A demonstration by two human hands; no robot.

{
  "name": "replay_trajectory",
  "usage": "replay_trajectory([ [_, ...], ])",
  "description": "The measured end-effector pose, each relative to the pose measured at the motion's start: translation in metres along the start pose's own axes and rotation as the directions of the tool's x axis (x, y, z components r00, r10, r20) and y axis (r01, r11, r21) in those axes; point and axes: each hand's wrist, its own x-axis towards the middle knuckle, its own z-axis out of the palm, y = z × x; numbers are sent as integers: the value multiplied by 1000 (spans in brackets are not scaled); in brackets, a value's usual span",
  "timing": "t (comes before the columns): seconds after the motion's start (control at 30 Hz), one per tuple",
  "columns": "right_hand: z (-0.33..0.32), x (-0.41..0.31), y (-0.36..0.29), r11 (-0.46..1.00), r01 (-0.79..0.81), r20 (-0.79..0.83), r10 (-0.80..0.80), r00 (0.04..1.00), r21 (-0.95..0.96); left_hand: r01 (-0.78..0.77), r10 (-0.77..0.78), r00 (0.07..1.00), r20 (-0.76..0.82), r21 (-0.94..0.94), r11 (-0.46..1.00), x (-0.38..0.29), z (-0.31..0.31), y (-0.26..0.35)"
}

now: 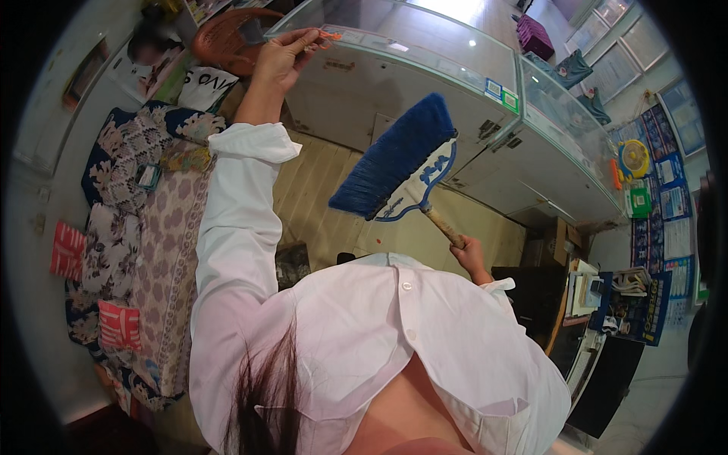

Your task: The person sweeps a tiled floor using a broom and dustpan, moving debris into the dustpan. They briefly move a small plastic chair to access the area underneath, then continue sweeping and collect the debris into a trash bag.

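My left hand (284, 57) is raised at the upper left, close to the corner of a glass-topped display counter (398, 51). Its thumb and fingers pinch a small orange, string-like item (329, 37). At my right side, my right hand (471, 256) grips the handle of a broom (441, 224) near its head. The broom is held up with its blue bristles (395, 159) turned toward the counter, over the wooden floor. Its white and blue plastic head (421, 182) faces back toward me. How far the handle extends behind my hand is hidden.
A sofa with patterned covers (165, 239) and red-and-white cushions (119, 324) runs along the left. A brown plastic chair (219, 42) stands at the upper left. On the right are a desk with papers (583, 290), a monitor (606, 387) and cardboard boxes (554, 242).
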Motion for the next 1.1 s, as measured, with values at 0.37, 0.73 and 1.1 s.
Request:
replay_trajectory([
  [0.37, 12, -10, 2, 984, -52, -72, 65, 995, 173, 0, 0, 997, -81, -9, 1000, -25, -32, -1],
  [0.73, 20, -1, 9, 936, -92, -76, 125, 989, 340, 222, -269, 940, 211, 225, 949, -76, -29, -71],
  [1.1, 22, 0, -5, 884, -143, -22, 170, 985, 445, 122, -602, 636, 483, 707, 696, -94, -3, -78],
])
